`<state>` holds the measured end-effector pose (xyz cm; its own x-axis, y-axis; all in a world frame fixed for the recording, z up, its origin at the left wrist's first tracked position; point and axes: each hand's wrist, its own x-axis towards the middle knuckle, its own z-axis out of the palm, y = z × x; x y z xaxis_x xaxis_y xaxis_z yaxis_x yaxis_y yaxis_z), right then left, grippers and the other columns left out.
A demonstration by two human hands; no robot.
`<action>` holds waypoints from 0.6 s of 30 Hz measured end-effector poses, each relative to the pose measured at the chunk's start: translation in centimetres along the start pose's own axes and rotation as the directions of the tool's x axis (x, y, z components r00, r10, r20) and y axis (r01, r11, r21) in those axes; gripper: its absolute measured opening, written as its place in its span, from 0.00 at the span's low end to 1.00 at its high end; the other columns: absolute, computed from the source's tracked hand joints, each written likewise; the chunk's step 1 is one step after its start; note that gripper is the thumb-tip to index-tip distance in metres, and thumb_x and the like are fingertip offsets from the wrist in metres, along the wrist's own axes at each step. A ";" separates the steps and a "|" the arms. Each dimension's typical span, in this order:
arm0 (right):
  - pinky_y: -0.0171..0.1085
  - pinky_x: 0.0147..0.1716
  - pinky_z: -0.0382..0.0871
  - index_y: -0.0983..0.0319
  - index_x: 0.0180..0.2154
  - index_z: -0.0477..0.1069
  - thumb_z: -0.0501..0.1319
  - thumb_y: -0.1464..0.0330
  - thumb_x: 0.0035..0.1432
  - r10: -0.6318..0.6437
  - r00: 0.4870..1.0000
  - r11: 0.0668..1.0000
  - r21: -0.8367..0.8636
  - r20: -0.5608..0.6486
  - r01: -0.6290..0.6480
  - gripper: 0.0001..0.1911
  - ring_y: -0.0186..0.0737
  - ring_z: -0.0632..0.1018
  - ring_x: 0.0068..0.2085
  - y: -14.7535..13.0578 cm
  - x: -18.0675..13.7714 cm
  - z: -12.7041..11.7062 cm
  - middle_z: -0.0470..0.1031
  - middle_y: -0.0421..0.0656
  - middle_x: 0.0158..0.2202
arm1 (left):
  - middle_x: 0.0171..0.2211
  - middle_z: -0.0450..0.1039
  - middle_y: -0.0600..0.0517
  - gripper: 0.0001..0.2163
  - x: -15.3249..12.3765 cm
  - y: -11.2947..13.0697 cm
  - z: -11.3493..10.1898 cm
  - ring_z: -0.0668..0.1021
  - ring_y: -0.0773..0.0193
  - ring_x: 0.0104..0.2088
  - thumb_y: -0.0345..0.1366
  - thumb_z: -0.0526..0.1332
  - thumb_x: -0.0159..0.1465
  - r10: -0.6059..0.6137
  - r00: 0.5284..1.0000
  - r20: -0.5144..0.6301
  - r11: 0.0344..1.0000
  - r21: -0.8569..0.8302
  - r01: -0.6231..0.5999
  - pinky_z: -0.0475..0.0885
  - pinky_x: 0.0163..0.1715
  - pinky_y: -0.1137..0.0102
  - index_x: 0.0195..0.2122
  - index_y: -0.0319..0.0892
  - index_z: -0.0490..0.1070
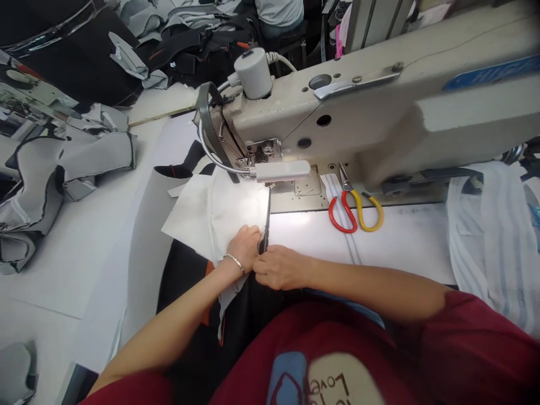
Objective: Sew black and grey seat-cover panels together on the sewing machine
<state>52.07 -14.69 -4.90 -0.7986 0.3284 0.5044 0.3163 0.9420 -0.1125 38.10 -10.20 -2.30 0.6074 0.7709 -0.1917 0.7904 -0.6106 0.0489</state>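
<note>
A white fabric piece (236, 208) with a dark edge lies on the sewing table, its far end under the sewing machine's (291, 124) head. My left hand (244, 247), with a bracelet at the wrist, is closed on the near corner of this piece. Right beside it, my right hand (278, 267) pinches the dark edge with curled fingers. The two hands almost touch, and their fingertips are partly hidden. Black fabric with orange trim (185, 281) hangs below the white piece toward my lap. A small lamp (282, 170) lights the needle area, which it partly covers.
Scissors (348, 205) with red and yellow handles lie right of the needle plate, over a striped strip (350, 247). A striped white band (485, 242) is heaped at the right. Grey sewn pieces (93, 154) lie at the left. A person (279, 14) sits beyond.
</note>
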 end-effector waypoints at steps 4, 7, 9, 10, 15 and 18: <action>0.36 0.24 0.48 0.63 0.26 0.65 0.47 0.74 0.57 0.007 0.996 1.000 0.012 0.093 -0.008 0.11 0.32 0.63 0.26 -0.1 0.7 -0.8 0.64 0.40 0.25 | 0.29 0.66 0.50 0.04 0.1 0.4 0.3 0.65 0.63 0.31 0.26 0.54 0.52 -0.048 0.999 0.004 0.998 0.051 0.048 0.65 0.29 0.68 0.23 0.40 0.64; 0.36 0.24 0.48 0.63 0.27 0.64 0.46 0.74 0.58 0.075 0.992 0.997 -0.026 0.106 -0.072 0.12 0.32 0.63 0.26 -0.1 0.3 -0.7 0.64 0.40 0.25 | 0.30 0.67 0.50 0.04 0.0 0.6 0.8 0.65 0.62 0.31 0.27 0.54 0.53 -0.091 0.995 -0.038 0.993 0.074 0.094 0.65 0.28 0.68 0.23 0.41 0.64; 0.36 0.24 0.48 0.64 0.28 0.64 0.44 0.74 0.58 0.188 0.978 0.980 -0.084 0.085 -0.181 0.12 0.33 0.62 0.26 -0.1 -0.1 -0.4 0.64 0.41 0.26 | 0.30 0.67 0.50 0.05 -0.1 0.7 1.1 0.66 0.62 0.31 0.28 0.53 0.54 -0.107 0.991 -0.080 0.992 0.064 0.113 0.65 0.28 0.69 0.23 0.41 0.64; 0.36 0.24 0.48 0.64 0.29 0.64 0.44 0.74 0.58 0.254 0.964 0.963 -0.115 0.071 -0.245 0.12 0.34 0.63 0.26 0.0 -0.3 -0.2 0.64 0.42 0.26 | 0.30 0.68 0.51 0.05 -0.1 0.6 1.2 0.66 0.63 0.31 0.28 0.53 0.54 -0.110 0.989 -0.101 0.992 0.050 0.115 0.65 0.29 0.69 0.23 0.41 0.64; 0.40 0.29 0.54 0.67 0.31 0.64 0.50 0.66 0.55 0.439 0.891 0.890 -0.191 0.119 -0.413 0.11 0.42 0.64 0.34 0.3 -0.9 0.1 0.65 0.47 0.30 | 0.29 0.69 0.51 0.04 -0.2 0.2 1.4 0.69 0.64 0.31 0.27 0.54 0.52 -0.128 0.976 -0.177 0.991 -0.063 0.119 0.66 0.33 0.68 0.24 0.40 0.66; 0.42 0.34 0.56 0.70 0.35 0.65 0.51 0.63 0.55 0.429 0.890 0.895 -0.208 0.153 -0.395 0.15 0.46 0.64 0.39 0.3 -1.1 0.4 0.66 0.52 0.35 | 0.29 0.70 0.53 0.05 -0.1 -0.1 1.3 0.71 0.64 0.32 0.26 0.54 0.51 -0.162 0.970 -0.184 0.979 -0.153 0.135 0.67 0.34 0.69 0.23 0.40 0.67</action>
<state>52.83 -14.75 -5.81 -0.6539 0.7069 0.2696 0.7050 0.6986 -0.1220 37.84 -10.46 -3.57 0.4755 0.8796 -0.0139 0.8677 -0.4663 0.1721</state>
